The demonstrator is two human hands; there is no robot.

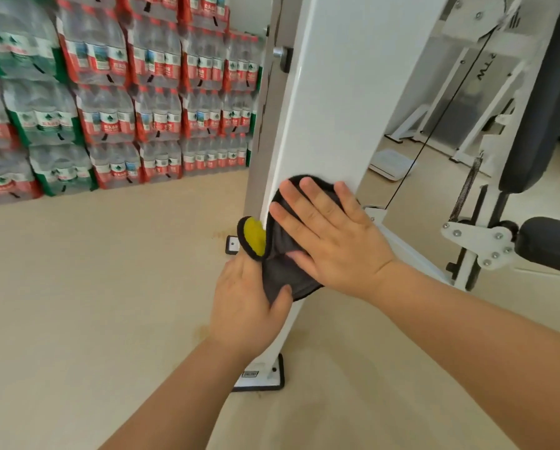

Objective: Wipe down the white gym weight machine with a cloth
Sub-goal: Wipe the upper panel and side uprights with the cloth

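The white weight machine's tall flat panel [330,102] rises through the middle of the view. A dark grey cloth [283,271] with a yellow underside lies against the panel's lower part and wraps over its left edge. My right hand [330,235] presses flat on the cloth with straight fingers spread. My left hand [246,303] grips the cloth's lower left corner, thumb on the grey face and fingers behind it; the yellow side folds out above that hand.
Shrink-wrapped packs of water bottles [109,92] are stacked high along the left wall. The machine's foot plate [262,375] sits on the beige floor below my hands. A dark padded seat, roller pad [548,245], cable and pulley stand at the right.
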